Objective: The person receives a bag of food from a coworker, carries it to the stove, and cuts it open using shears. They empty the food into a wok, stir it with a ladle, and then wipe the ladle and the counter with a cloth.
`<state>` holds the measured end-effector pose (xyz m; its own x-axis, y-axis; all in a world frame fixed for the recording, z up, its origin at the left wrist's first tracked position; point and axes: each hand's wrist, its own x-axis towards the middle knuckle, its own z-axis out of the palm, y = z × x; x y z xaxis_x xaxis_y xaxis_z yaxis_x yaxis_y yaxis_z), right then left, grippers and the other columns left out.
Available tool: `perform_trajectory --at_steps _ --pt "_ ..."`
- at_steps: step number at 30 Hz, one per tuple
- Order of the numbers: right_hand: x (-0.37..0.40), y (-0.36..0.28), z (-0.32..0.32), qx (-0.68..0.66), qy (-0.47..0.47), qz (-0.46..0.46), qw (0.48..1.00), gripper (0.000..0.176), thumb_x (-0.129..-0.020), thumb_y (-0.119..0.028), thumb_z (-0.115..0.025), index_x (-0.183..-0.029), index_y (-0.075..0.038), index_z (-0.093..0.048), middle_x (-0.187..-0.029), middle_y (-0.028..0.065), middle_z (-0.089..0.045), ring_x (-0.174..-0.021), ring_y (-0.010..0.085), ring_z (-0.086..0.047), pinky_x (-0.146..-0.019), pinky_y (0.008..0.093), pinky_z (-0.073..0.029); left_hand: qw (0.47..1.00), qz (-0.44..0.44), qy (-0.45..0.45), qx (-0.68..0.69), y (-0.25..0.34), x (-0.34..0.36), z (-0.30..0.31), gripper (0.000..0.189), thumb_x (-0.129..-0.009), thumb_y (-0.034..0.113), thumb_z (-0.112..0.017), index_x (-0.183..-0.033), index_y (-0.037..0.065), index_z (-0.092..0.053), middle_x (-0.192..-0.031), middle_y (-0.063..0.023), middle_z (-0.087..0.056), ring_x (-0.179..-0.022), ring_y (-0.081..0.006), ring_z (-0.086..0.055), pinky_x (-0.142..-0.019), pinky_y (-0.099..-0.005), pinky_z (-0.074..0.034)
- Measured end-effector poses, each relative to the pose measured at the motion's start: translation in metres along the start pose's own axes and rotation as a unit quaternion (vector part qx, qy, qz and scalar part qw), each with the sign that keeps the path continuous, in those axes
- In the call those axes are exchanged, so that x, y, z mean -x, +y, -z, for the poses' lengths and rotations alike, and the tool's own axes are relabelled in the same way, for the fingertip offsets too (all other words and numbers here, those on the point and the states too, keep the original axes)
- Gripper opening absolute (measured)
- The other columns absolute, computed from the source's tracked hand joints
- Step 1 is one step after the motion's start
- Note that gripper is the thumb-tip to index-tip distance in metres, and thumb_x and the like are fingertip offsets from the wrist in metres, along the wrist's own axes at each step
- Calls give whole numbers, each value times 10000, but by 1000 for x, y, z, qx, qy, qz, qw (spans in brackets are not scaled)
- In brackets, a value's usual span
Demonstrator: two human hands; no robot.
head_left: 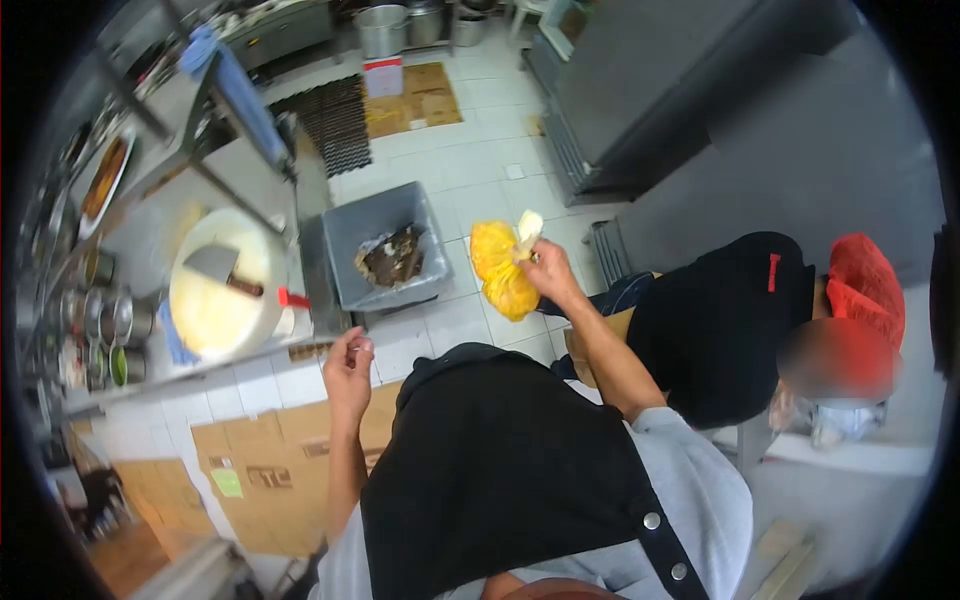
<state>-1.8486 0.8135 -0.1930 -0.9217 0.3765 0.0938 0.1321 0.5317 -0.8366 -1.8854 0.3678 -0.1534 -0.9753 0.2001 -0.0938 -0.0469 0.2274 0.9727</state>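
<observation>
My right hand (548, 272) grips a knotted clear plastic bag of yellow food (497, 268) by its gathered top, so the bag hangs above the tiled floor. What exactly fills it I cannot make out. Nothing shows in my left hand (350, 365), whose fingers are loosely curled near the counter's front corner. Close to that hand, a grey bin (345, 245) with a liner holds dark waste. On the counter to the left, a cleaver (212, 264) lies on a thick round white chopping board (215, 325).
At my right a co-worker in a black shirt (720, 325) and red head covering bends beside grey steel cabinets (640, 90). Flattened cardboard (300, 480) covers floor at lower left. A black mat (325, 125) and large pots (382, 30) are farther back.
</observation>
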Motion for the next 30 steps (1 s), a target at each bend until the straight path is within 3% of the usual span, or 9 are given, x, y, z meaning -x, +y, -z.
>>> perform_trajectory --at_steps 3,8,11,12,16,19,25,27,30 --pt "-23 -13 57 57 97 -24 993 283 -896 -162 -775 -1143 -24 -775 -1067 211 -780 -1013 340 -770 -896 410 -579 999 -20 -35 -5 5 -58 3 338 -1024 132 -710 -1325 -21 -685 -1045 -63 -725 -942 -134 -674 -838 -285 -545" --pt "-47 11 143 49 270 -76 959 295 -898 -186 -807 -1152 -36 -802 -1057 203 -800 -990 307 -784 -894 400 -580 997 -10 -73 -24 13 -115 -25 338 -1033 155 -717 -1311 -35 -689 -1041 -62 -715 -924 -112 -653 -812 -267 -533" --pt "-52 7 196 115 318 -105 935 303 -882 -164 -807 -1154 -30 -798 -1048 204 -793 -983 333 -778 -886 403 -580 995 -6 -102 -5 14 -130 -55 334 -1010 120 -742 -1310 -21 -699 -1014 -48 -719 -878 -102 -641 -792 -263 -530" --pt "-54 12 209 132 330 -113 928 293 -883 -160 -805 -1148 -33 -796 -1040 200 -792 -971 331 -775 -878 402 -578 992 1 -128 -25 8 -136 -62 391 -1038 222 -744 -1331 -28 -675 -1052 -66 -710 -915 -138 -671 -819 -297 -553" --pt "-69 53 242 148 357 -161 908 277 -886 -178 -799 -1126 -42 -786 -1008 191 -788 -941 327 -767 -858 402 -571 984 28 -169 -50 15 -157 -100 347 -1045 180 -725 -1325 -20 -681 -1039 -71 -718 -917 -143 -669 -835 -309 -552" --pt "-89 124 254 151 329 -206 909 288 -888 -212 -792 -1115 -36 -775 -994 194 -785 -941 313 -768 -859 405 -567 988 42 -132 -72 26 -189 -131 311 -1008 112 -736 -1287 -23 -715 -1011 -68 -737 -875 -136 -662 -823 -294 -557" --pt "-147 283 242 75 223 -242 941 288 -886 -214 -780 -1092 -13 -763 -986 198 -788 -926 301 -779 -833 417 -580 991 7 -100 -87 27 -294 -238 290 -1006 133 -740 -1250 -23 -730 -976 -87 -749 -865 -142 -675 -817 -312 -566" --pt "-183 280 235 63 164 -241 955 273 -889 -191 -770 -1099 -18 -763 -998 200 -789 -928 318 -780 -845 416 -585 987 7 -117 -107 87 -333 -289 299 -988 136 -751 -1244 -17 -731 -978 -109 -753 -854 -162 -700 -785 -325 -568" --pt "-258 267 231 48 60 -247 966 252 -909 -94 -768 -1132 21 -756 -1048 122 -794 -983 176 -736 -899 368 -579 979 -44 -137 -148 137 -381 -346 312 -972 141 -766 -1246 -3 -727 -1007 -118 -756 -847 -202 -724 -752 -333 -571"
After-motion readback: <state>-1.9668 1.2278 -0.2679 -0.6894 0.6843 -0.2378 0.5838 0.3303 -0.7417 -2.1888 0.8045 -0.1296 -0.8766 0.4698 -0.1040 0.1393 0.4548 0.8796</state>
